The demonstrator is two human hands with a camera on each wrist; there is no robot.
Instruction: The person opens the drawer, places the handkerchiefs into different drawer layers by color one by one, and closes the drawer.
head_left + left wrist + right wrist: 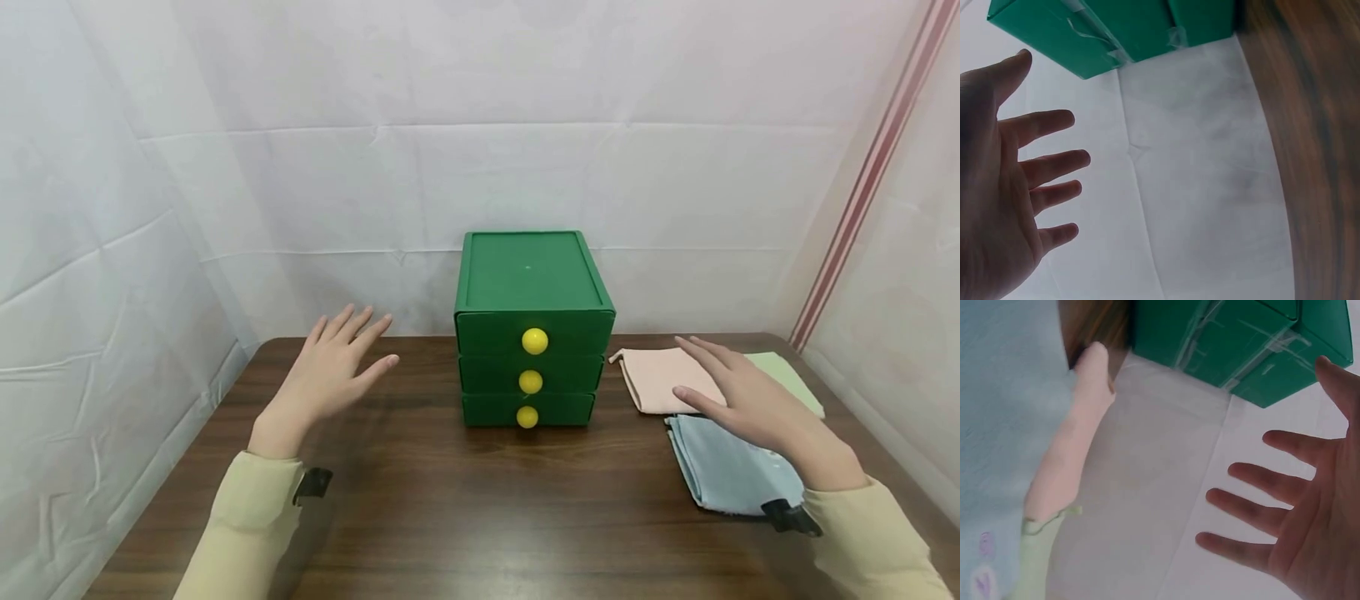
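A green plastic cabinet of three stacked drawers (pixel 531 333) stands on the dark wooden counter (pixel 420 517), between the two hands and beyond their fingertips; each drawer front bears a round yellow knob (pixel 535 341), and all three drawers sit pushed in, so what they hold cannot be told; the cabinet's flat top is bare.

The left hand (pixel 330 375) hovers above the counter, well to the left of the cabinet, palm turned inward; its fingers (pixel 1054 165) are straight and spread, holding nothing and touching nothing; the left wrist view shows them fanned against the white backdrop with the green cabinet past the fingertips.

The right hand (pixel 738 392) hovers on the cabinet's other side, fingers (pixel 1254 509) likewise straight and spread, gripping nothing; directly beneath it lies a folded pale pink cloth (pixel 656 379); a folded light blue cloth (pixel 723 471) lies under the wrist, nearer the person than the fingertips; a folded light green cloth (pixel 791 379) shows just beyond the hand's outer edge; whether the fingers brush the pink cloth cannot be told.

Both forearms wear pale yellow sleeves (pixel 247 525).
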